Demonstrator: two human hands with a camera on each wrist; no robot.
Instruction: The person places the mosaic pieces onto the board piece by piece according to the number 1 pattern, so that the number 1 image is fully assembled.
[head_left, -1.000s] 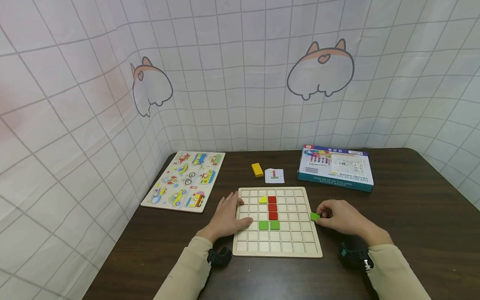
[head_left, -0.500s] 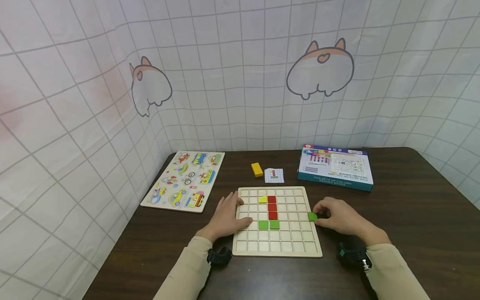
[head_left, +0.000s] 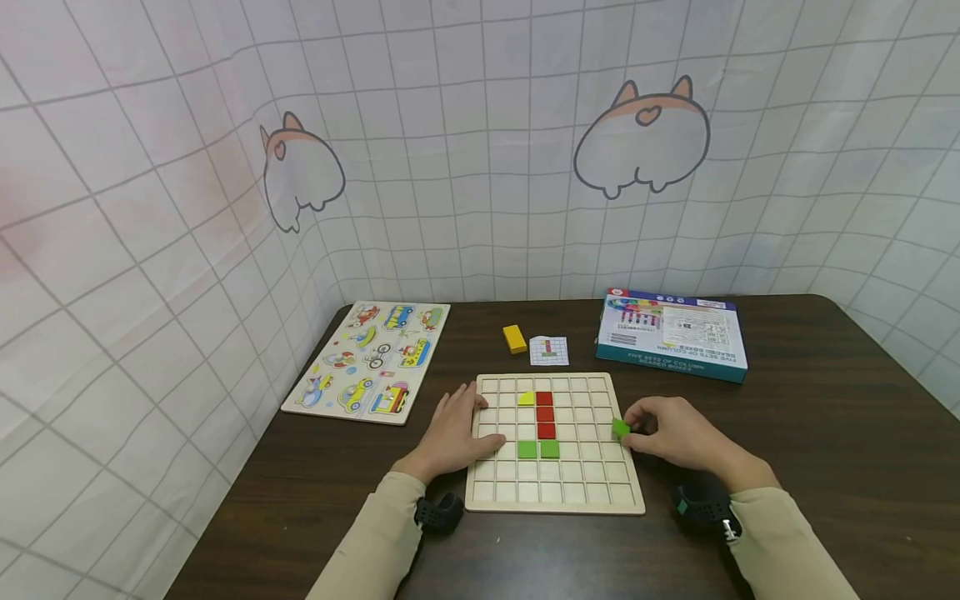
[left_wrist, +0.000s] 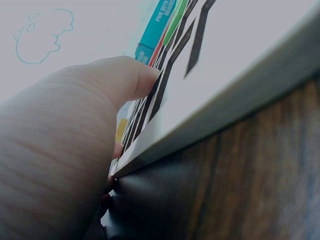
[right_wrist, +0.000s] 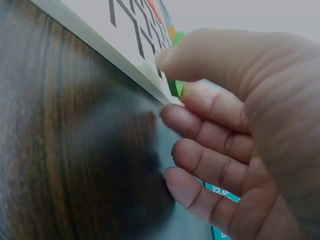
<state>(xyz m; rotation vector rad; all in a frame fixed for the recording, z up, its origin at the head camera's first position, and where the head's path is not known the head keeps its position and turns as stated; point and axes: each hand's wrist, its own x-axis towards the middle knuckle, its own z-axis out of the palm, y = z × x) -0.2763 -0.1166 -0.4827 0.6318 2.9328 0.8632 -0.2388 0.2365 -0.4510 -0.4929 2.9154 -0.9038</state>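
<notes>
Seen from the head view, right hand (head_left: 675, 433) pinching a green block (head_left: 620, 427) between thumb and curled fingers, just over the right edge of the grid board (head_left: 553, 487). Left hand (head_left: 453, 433) flat on the board's left edge, fingers straight and relaxed, holding nothing. On the grid: a yellow piece (head_left: 527, 399), three red squares (head_left: 545, 414) stacked in a column, two green squares (head_left: 537, 449) side by side beneath. Beyond the board, a pattern card (head_left: 548, 351), a yellow block (head_left: 513, 338), a boxed set (head_left: 672, 333) to the right, a vehicle puzzle (head_left: 371, 358) to the left, all on the dark table (head_left: 825, 433). From the left wrist, thumb (left_wrist: 120, 80) lying against the board's edge (left_wrist: 210, 125). From the right wrist, green block (right_wrist: 176, 86) tucked behind the thumb (right_wrist: 210, 55), other fingers (right_wrist: 200, 145) curled beside the board's rim (right_wrist: 110, 55).
</notes>
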